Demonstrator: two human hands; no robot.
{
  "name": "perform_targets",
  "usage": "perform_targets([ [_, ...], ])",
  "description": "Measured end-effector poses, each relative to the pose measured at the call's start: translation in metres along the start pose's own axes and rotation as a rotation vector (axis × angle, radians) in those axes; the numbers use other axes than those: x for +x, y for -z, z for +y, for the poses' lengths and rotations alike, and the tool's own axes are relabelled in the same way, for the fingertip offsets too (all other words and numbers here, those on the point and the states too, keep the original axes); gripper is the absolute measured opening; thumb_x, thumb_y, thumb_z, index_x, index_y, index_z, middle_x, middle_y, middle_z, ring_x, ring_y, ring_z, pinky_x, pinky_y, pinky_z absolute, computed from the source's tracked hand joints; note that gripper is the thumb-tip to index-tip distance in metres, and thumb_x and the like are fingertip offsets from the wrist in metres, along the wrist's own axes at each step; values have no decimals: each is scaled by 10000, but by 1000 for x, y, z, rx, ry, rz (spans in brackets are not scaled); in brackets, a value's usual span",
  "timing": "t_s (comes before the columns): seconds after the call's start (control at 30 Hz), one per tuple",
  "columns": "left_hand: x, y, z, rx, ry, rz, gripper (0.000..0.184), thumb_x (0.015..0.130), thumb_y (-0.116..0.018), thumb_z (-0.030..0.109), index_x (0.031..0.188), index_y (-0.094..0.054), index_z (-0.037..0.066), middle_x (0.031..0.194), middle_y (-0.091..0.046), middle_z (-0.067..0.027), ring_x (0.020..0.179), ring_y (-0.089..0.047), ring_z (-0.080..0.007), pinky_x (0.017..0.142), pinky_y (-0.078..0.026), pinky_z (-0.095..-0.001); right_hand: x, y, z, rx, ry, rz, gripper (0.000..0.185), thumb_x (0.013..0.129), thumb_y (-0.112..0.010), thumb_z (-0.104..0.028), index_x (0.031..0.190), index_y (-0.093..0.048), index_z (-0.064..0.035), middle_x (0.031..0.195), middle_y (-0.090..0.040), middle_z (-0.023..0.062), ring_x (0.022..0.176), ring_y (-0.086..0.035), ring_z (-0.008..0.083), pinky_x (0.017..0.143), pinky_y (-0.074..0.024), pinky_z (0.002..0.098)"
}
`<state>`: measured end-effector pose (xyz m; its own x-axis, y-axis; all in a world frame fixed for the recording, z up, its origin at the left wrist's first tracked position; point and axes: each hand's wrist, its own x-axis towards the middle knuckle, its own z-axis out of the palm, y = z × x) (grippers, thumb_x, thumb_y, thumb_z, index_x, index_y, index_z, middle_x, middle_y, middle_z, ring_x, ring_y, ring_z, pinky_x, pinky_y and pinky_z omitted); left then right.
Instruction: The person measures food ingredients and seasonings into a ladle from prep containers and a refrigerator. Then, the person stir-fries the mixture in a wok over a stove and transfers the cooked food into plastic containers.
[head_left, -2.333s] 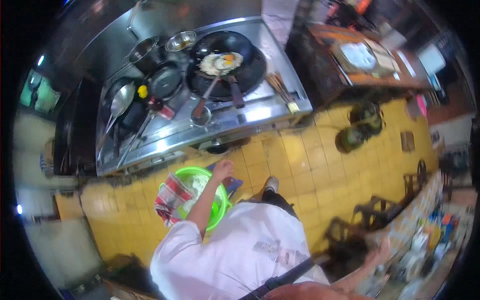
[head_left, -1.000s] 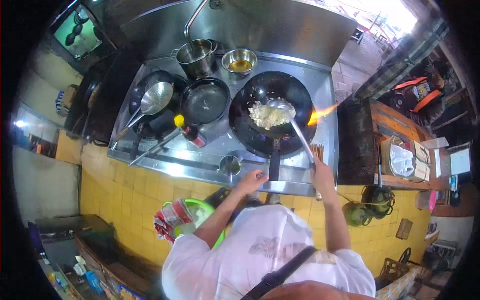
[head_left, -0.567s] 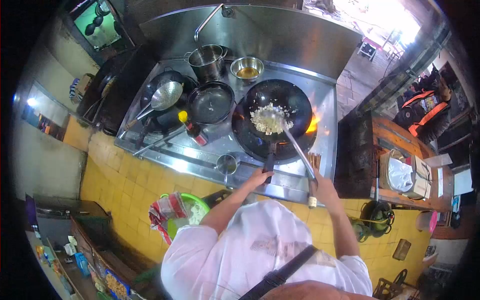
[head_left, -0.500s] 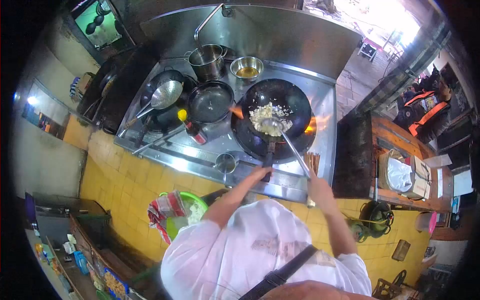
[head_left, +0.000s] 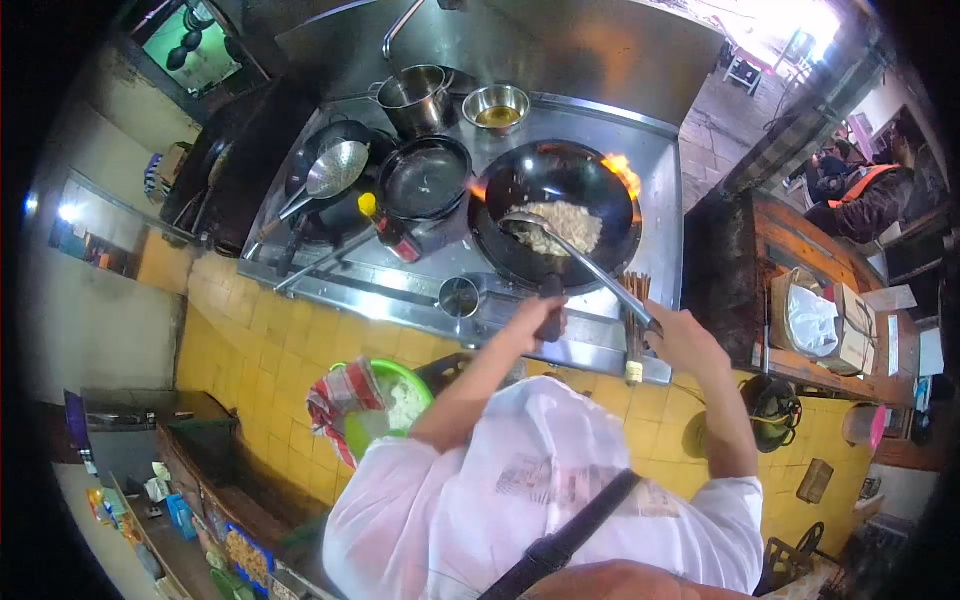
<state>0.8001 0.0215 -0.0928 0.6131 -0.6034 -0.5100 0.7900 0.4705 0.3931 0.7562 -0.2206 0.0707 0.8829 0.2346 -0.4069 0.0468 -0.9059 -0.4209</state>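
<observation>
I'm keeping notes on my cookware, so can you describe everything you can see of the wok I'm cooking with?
The wok is a black, round, deep-sided pan, metal by its look, with one dark handle pointing toward you, gripped by your left hand. It is over the right part of the steel stove, with flames at its rim. Pale, chopped-looking food lies inside, touched by the ladle. Its underside is hidden.
</observation>
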Motion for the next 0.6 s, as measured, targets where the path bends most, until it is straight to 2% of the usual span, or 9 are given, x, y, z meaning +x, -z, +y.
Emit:
perform_targets([
  [0.07, -5, 3, -33, 231, -93, 361, 164, 857, -588, 165, 784, -504, 44, 651, -514, -30, 550, -528, -142, 517, -460, -283, -2, -14, -8, -76, -62, 72, 370, 803, -512, -127, 1171, -478, -106, 793, -618, 232, 802, -606, 417, 719, -489, 487],
  [0.1, -30, -32, -42, 317, -160, 387, 152, 844, -598, 170, 788, -525, 50, 651, -536, -46, 547, -539, -154, 509, -459, -296, 6, -30, -2, -132, -96, 103, 373, 804, -496, -105, 1176, -471, -103, 792, -618, 236, 795, -607, 419, 711, -490, 489],
  [0.2, -77, -72, -29, 126, 76, 205, 163, 857, -585, 178, 755, -546, 57, 621, -543, -41, 538, -537, -140, 507, -460, -290, 8, -30, -5, -118, -137, 82, 388, 805, -444, -54, 1192, -452, -83, 770, -612, 251, 771, -610, 423, 682, -490, 497],
  [0.27, -58, -54, 7, 332, 75, 209, 178, 867, -582, 184, 752, -536, 56, 616, -534, -37, 530, -531, -136, 507, -458, -284, -1, -36, 4, -115, -83, 83, 376, 810, -432, -48, 1185, -454, -73, 754, -610, 254, 763, -613, 419, 679, -491, 499],
  [0.33, -14, 7, 16, 116, -73, 149, 184, 863, -580, 187, 739, -541, 57, 611, -542, -38, 526, -528, -137, 514, -445, -268, 3, -61, 28, -143, -71, 126, 412, 812, -438, -43, 1221, -444, -84, 787, -610, 249, 763, -611, 415, 669, -495, 488],
  [0.4, -20, 0, -16, 267, -183, 305, 184, 863, -580, 181, 734, -535, 57, 610, -540, -39, 520, -518, -133, 508, -440, -262, 20, -85, 54, -261, -103, 380, 458, 813, -471, -63, 1266, -430, -115, 838, -605, 244, 767, -607, 412, 659, -496, 475],
  [0.43, -13, 16, -41, 336, -177, 383, 151, 834, -593, 149, 747, -532, 42, 595, -538, -70, 481, -528, -174, 468, -454, -312, 21, -74, 51, -267, -104, 396, 458, 813, -471, -63, 1266, -430, -115, 838, -605, 244, 767, -607, 412, 659, -496, 475],
  [0.53, -71, -35, -39, 102, 51, 185, 118, 835, -570, 136, 779, -539, 38, 639, -556, -81, 546, -562, -182, 486, -467, -319, -1, -38, 35, -274, -166, 368, 476, 829, -505, -128, 1297, -416, -131, 864, -597, 242, 765, -603, 412, 646, -493, 471],
  [0.6, -41, -4, -28, 297, 7, 255, 142, 845, -590, 152, 802, -495, 56, 640, -526, -44, 513, -518, -136, 458, -451, -296, -22, -35, 28, -34, -133, 382, 419, 857, -510, -189, 1262, -436, -119, 857, -592, 251, 781, -601, 422, 656, -485, 493],
])
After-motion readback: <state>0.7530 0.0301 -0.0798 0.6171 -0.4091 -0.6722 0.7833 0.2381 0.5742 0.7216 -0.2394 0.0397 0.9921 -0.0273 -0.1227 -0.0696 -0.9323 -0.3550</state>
